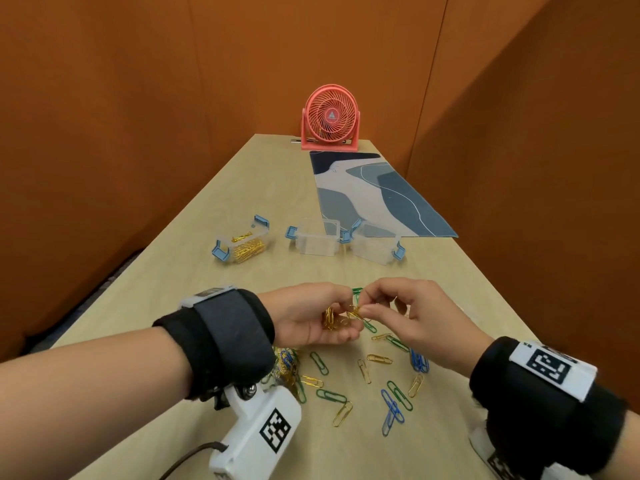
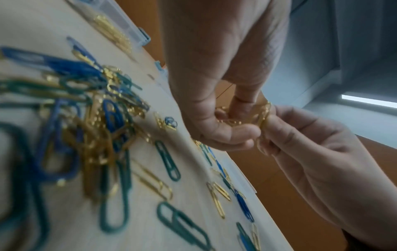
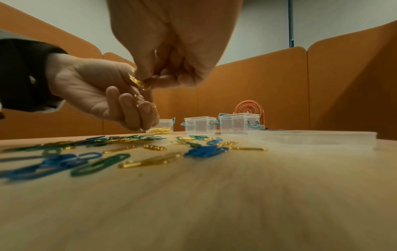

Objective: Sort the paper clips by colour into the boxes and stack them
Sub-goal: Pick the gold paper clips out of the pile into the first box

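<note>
My left hand (image 1: 311, 317) is cupped palm up above the table and holds a bunch of gold paper clips (image 1: 332, 318). My right hand (image 1: 398, 306) pinches gold clips (image 3: 137, 82) at the left hand's fingertips, where the two hands meet (image 2: 262, 122). Loose gold, green and blue clips (image 1: 363, 372) lie scattered on the table below, with a tangled heap (image 2: 90, 118) under the left wrist. Three clear boxes with blue latches stand further back: the left box (image 1: 242, 245) holds gold clips, the middle box (image 1: 317, 237) and the right box (image 1: 375, 245) look empty.
A pink desk fan (image 1: 330, 119) stands at the table's far end, with a blue patterned mat (image 1: 377, 195) in front of it. A clear flat lid (image 3: 311, 139) lies to the right. Orange partition walls close in on both sides.
</note>
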The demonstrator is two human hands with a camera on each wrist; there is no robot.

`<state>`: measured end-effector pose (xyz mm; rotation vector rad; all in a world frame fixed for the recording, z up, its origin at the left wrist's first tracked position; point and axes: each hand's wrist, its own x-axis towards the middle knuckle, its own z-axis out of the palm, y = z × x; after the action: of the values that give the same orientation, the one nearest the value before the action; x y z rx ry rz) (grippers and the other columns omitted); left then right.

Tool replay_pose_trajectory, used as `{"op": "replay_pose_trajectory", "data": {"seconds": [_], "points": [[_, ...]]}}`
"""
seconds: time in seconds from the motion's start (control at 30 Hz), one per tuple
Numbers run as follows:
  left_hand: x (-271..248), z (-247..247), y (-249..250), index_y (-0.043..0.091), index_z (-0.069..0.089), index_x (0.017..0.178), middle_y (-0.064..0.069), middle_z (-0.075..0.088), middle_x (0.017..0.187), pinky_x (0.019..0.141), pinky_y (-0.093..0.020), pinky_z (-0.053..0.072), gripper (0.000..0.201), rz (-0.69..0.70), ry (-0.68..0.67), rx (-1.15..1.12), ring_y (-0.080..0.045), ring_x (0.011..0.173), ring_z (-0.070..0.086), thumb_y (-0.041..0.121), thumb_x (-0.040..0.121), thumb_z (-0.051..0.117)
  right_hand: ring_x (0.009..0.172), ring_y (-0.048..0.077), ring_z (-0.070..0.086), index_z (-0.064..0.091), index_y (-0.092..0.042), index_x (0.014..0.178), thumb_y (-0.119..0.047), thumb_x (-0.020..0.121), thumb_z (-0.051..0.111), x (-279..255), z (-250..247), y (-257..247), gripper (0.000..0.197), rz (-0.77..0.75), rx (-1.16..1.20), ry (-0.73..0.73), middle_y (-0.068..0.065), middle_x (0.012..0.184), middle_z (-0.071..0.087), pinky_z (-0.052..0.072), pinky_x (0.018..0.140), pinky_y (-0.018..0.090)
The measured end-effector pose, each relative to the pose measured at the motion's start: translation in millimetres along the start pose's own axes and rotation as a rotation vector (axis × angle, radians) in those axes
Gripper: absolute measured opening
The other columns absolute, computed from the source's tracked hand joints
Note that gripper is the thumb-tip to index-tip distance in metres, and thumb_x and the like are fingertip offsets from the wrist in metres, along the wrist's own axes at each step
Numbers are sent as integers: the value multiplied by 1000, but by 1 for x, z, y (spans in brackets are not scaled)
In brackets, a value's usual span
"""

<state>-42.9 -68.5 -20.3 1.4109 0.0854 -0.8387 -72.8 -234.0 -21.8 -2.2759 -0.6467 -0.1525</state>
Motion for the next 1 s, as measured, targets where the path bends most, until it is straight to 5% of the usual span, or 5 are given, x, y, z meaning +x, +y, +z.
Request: {"op": "replay_pose_trajectory", "data": {"seconds": [0.33, 0.5, 0.7, 0.83, 1.0], "points": [[5, -16, 7, 12, 42, 61, 1, 44, 49, 29, -11, 30, 29, 53, 117, -145, -5, 35, 39, 4, 88, 42, 80, 7, 56, 67, -25, 94, -38, 80, 68, 7, 3, 2, 19, -16, -67, 8, -11, 85, 63, 41, 66, 9], [3, -74, 60, 11, 42, 71, -1, 42, 60, 32, -13, 32, 21, 142, 417, -1, -7, 42, 41, 4, 91, 45, 74, 5, 51, 61, -26, 90, -64, 51, 78, 3, 1, 7, 57, 254, -349, -344, -11, 89, 57, 46, 65, 19], [11, -127, 97, 9, 48, 86, -4, 47, 76, 74, -29, 50, 28, 340, 743, -50, -16, 67, 50, 30, 101, 37, 70, 2, 52, 66, -25, 93, -47, 49, 87, 5, -1, 6, 54, 330, -307, -407, -12, 88, 59, 40, 55, 12], [18, -139, 92, 5, 56, 114, -8, 60, 113, 113, -43, 24, 52, 329, 726, 186, -24, 113, 52, 41, 102, 20, 68, 4, 54, 70, -27, 92, -39, 59, 85, 7, -2, 7, 39, 343, -263, -413, -14, 83, 61, 44, 57, 16], [3, -106, 71, 14, 63, 107, -2, 65, 106, 81, -26, 47, 26, 422, 653, 737, -14, 95, 60, 33, 96, 47, 72, 1, 56, 72, -24, 97, -19, 84, 64, 8, -4, 13, 15, 298, -313, -365, -10, 90, 67, 43, 60, 7]]}}
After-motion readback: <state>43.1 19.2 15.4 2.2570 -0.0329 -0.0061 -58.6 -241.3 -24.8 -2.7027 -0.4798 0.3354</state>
